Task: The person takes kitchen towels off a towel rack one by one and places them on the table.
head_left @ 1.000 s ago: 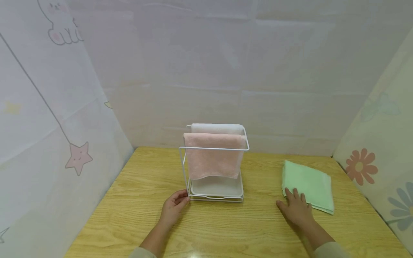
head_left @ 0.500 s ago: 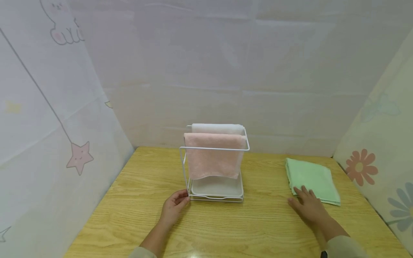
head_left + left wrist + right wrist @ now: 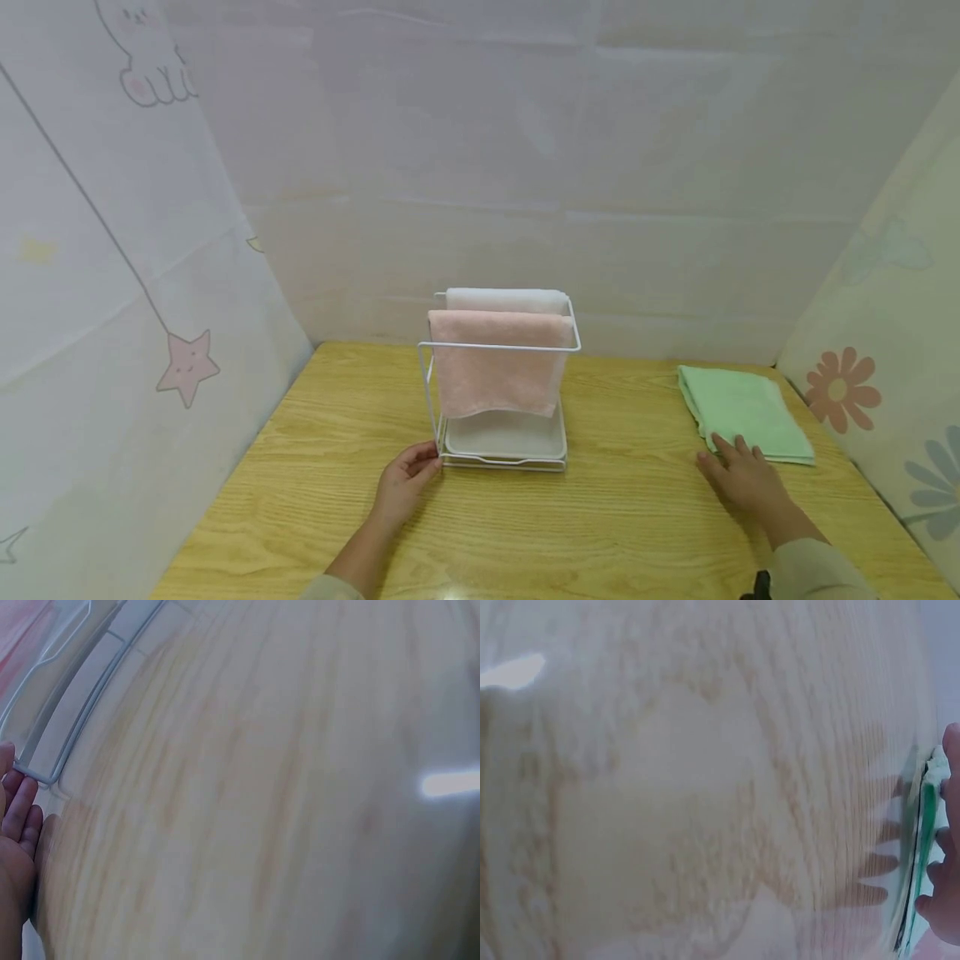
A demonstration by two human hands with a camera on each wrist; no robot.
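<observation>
A white wire rack [image 3: 498, 347] stands mid-table, with a folded pink towel [image 3: 501, 367] and a white towel [image 3: 507, 297] hanging over its bars. A shallow white tray [image 3: 506, 437] lies in its base. My left hand [image 3: 405, 483] pinches the rack's front left bottom corner; in the left wrist view the thumb and fingers of that hand [image 3: 16, 825] meet at the wire. On the right a folded green towel [image 3: 750, 412] lies flat on the table. My right hand [image 3: 746, 479] rests its spread fingertips on the towel's near edge.
The wooden table [image 3: 570, 533] reaches back to a pale cloth wall [image 3: 480, 167]. Printed cloth walls also stand to the left and right, close to the table's sides. The green towel lies near the right edge.
The green towel has slid to the right and slightly back, turning a little, with my right hand moving along on it. My left hand and the rack have stayed in place.
</observation>
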